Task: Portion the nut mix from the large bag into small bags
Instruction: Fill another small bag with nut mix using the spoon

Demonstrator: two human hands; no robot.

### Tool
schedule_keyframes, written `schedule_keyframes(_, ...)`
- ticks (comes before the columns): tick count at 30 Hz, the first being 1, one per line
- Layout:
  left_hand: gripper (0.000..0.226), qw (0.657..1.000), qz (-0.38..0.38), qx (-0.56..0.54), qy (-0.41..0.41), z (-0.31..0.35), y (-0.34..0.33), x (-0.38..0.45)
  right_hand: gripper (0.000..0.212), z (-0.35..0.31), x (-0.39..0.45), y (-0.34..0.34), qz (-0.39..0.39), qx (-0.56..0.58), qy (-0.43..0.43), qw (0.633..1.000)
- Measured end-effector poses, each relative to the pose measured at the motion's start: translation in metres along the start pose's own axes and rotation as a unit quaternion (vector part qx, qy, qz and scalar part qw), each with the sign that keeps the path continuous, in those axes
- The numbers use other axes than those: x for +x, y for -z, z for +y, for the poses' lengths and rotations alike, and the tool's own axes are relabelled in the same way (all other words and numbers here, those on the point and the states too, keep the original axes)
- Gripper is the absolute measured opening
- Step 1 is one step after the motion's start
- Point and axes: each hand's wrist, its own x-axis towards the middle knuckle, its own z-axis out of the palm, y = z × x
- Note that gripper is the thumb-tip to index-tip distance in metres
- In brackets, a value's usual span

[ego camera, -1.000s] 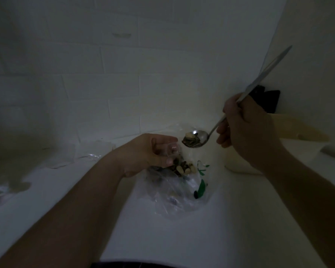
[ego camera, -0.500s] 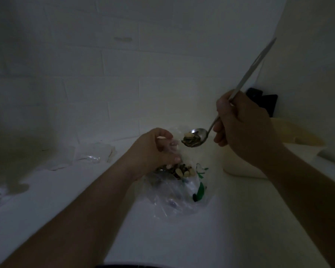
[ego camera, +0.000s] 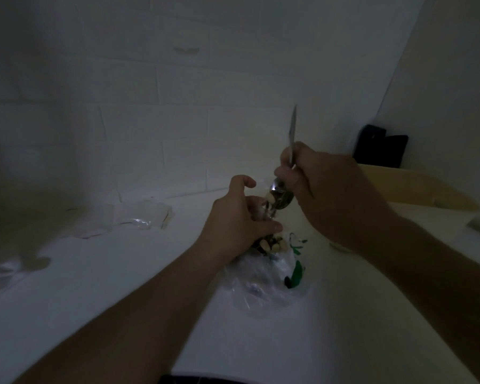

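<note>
At frame centre a small clear bag (ego camera: 262, 214) is gripped by the left hand (ego camera: 234, 217), fingers curled round it. A spoon (ego camera: 281, 196) w/ nut mix is held handle-up by the right hand (ego camera: 324, 187), bowl tipped at the bag's mouth. Large bag (ego camera: 272, 275) w/ nuts lies just below on the white counter (ego camera: 94, 273).

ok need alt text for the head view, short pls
The right hand tips a metal spoon of nut mix into a small clear bag gripped by the left hand. Below them a large plastic bag of nuts lies on a dim white counter.
</note>
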Motion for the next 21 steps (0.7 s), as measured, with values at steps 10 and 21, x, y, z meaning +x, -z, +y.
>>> schedule_keyframes(10,0.085,1.000,0.024,-0.016,0.001,-0.006,-0.003,0.003,0.038,0.007,-0.006,-0.006,0.006,-0.044,0.095,0.994)
schedule_keyframes(21,0.085,0.963,0.080,-0.223,0.130,-0.015,0.030,0.013,0.023,0.025,-0.031,-0.010,0.085,0.032,-0.014,0.996)
